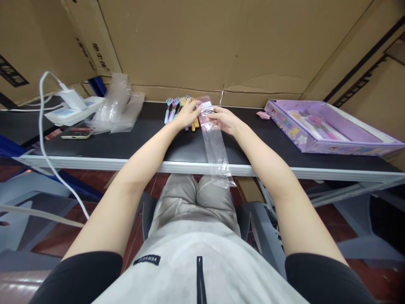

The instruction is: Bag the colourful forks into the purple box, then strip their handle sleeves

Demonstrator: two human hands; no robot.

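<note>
While my right hand (226, 119) pinches a long, clear, crinkled bag (216, 148) near its pinkish top, its shiny end overhangs the table (122, 143); whether my left hand (187, 113) grips it, I cannot tell.

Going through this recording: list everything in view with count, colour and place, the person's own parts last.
Fork-ended sticks: several, partly hidden; blue, pink, yellow; table's far middle
Clear bag: one, transparent; hanging over the table's near edge
Loose bags: several, clear; table's left
Phone-like device: one, dark; left
Power strip: one, white; far left
Charger: one, white; on the strip
Open box: one, purple, packaged pieces inside; right
Wrapper: one, pink; beside the box
Table: one, black; centre
Cardboard: several panels, brown; behind
Floor: one, reddish; below
Left hand: one, bare; over the sticks
Right hand: one, bare; at the bag's upper end
</note>
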